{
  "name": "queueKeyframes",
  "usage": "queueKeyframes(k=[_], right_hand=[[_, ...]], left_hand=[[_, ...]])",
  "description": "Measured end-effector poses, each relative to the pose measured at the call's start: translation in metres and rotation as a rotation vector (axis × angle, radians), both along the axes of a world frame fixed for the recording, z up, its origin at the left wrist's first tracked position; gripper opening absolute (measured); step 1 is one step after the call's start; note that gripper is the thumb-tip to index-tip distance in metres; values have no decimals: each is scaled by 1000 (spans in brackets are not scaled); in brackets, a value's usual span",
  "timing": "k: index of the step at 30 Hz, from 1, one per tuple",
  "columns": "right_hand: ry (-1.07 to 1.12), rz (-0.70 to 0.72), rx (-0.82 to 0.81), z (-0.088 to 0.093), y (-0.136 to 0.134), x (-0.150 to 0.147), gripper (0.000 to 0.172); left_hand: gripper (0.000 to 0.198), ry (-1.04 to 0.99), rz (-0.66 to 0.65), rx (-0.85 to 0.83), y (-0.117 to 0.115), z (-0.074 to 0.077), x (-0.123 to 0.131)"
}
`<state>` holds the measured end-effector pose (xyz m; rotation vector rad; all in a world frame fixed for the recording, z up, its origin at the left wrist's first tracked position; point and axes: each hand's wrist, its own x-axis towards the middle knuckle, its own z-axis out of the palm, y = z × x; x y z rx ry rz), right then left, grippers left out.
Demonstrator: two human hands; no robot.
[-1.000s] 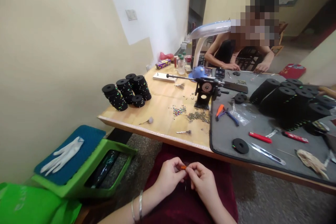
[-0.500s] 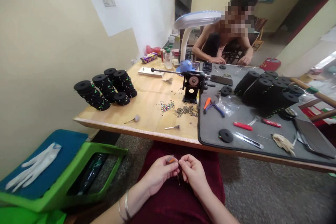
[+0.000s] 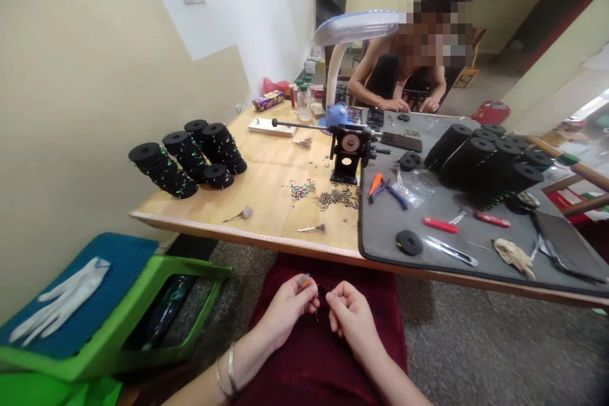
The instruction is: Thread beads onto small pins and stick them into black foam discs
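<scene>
Pinching the small orange-and-grey piece (image 3: 305, 282), the left hand (image 3: 290, 301) holds it above the maroon cloth (image 3: 309, 365) on the lap. Right hand (image 3: 348, 314): fingertips drawn together; cannot tell whether they grip anything fine. Risk, judged: a slack pinch could lose the piece in dark folds or on the speckled floor (image 3: 457, 342). Knocking the wooden counter (image 3: 269, 177) could scatter the loose beads (image 3: 303, 189). Materials: matt black, foam-like spools (image 3: 164, 165) stacked left; dull metallic slivers (image 3: 335, 198) beside the beads.

Head view, forward and down
Above the lap (image 3: 328, 358); left hand (image 3: 288, 304) and right hand (image 3: 349, 311) near, table (image 3: 266, 193) and co-worker (image 3: 386, 73) beyond.
</scene>
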<state>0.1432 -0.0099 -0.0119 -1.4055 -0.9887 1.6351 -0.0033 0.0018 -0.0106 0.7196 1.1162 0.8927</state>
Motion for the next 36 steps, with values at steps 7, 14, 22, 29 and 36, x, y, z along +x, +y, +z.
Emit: queueKeyframes(k=[7, 14, 22, 29, 36], right_hand=[[40, 59, -48, 2, -1, -2, 36], [57, 81, -65, 5, -1, -3, 33], [85, 83, -98, 0, 0, -4, 31], [89, 41, -83, 2, 3, -4, 35], [56, 46, -65, 0, 6, -3, 40]], left_hand=[[19, 272, -4, 206, 0, 3, -2], [17, 351, 0, 280, -2, 3, -2], [17, 411, 12, 335, -4, 6, -3], [16, 489, -49, 372, -8, 9, -3], [15, 600, -144, 464, -9, 11, -2]])
